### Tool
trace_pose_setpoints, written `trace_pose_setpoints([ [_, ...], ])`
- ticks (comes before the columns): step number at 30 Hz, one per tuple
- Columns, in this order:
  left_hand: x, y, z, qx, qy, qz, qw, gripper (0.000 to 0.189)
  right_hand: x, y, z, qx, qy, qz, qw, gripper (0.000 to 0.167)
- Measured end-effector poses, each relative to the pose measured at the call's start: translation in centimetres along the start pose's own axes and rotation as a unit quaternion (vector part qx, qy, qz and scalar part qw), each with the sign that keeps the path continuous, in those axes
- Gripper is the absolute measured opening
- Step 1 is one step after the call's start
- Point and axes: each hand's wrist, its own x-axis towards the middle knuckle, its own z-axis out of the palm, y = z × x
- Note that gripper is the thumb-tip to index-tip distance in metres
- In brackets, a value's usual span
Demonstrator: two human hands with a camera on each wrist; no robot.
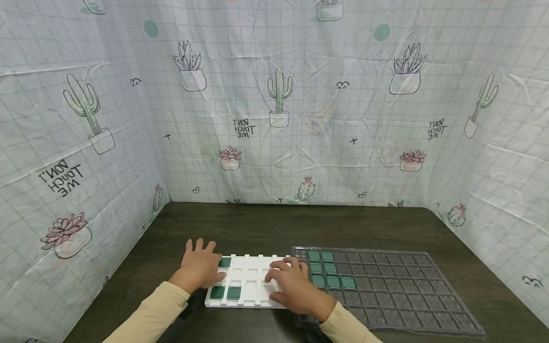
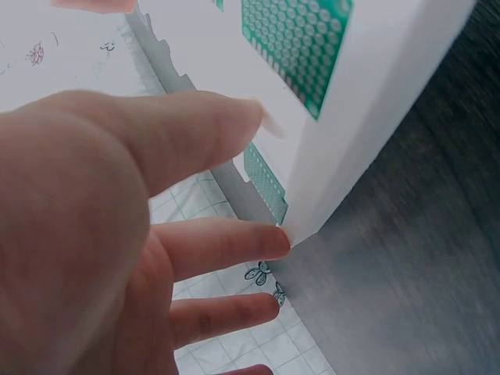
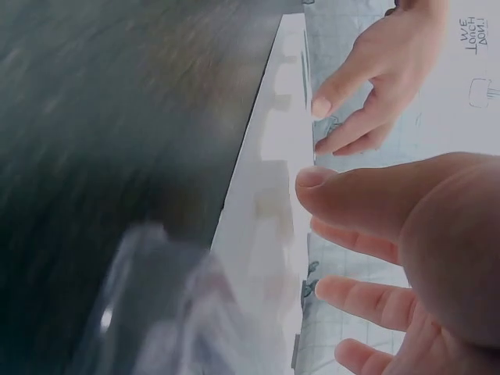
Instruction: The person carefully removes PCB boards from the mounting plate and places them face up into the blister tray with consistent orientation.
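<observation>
Dark table | white tray beside clear tray, green pieces in both | hands loosely spread at white tray's ends

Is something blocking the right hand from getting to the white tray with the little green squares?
Nothing visible is. The right hand is at the right end of the white compartment tray, and the clear plastic tray lies to the right, not blocking it.

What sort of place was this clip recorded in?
Probably a makeshift tabletop work booth: cactus-print fabric hangs on three sides of a dark table, which bears a white tray and a clear plastic tray, both holding green pieces.
</observation>
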Motion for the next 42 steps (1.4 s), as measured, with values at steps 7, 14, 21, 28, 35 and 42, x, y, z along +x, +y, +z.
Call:
trace_pose_setpoints([
  [7, -0.2, 0.1, -0.2, 0.000, -0.003, -0.002, 1.0000, 0.056, 0.3, -0.6, 0.2, 0.003, 0.001, -0.007, 1.0000, 0.022],
  [14, -0.2, 0.1, -0.2, -0.002, -0.002, -0.005, 1.0000, 0.055, 0.6, -1.0, 0.5, 0.002, -0.001, -0.010, 0.9999, 0.022],
  [21, 0.0, 0.2, -0.3, -0.002, 0.003, -0.005, 1.0000, 0.055, 0.8, -1.5, 0.4, -0.001, 0.000, -0.012, 0.9999, 0.024],
  [28, -0.1, 0.3, -0.5, 0.004, 0.006, -0.008, 0.9999, 0.054, 1.2, -1.8, 1.0, -0.013, 0.015, -0.021, 0.9996, 0.025],
  [35, 0.0, 0.3, -0.5, 0.007, 0.006, -0.009, 0.9999, 0.054, 1.3, -2.5, 1.0, -0.017, 0.009, -0.022, 0.9996, 0.024],
  [42, 0.0, 0.4, -0.5, 0.011, 0.003, -0.013, 0.9999, 0.055, 2.0, -3.2, 1.2, -0.014, 0.003, -0.022, 0.9997, 0.024],
])
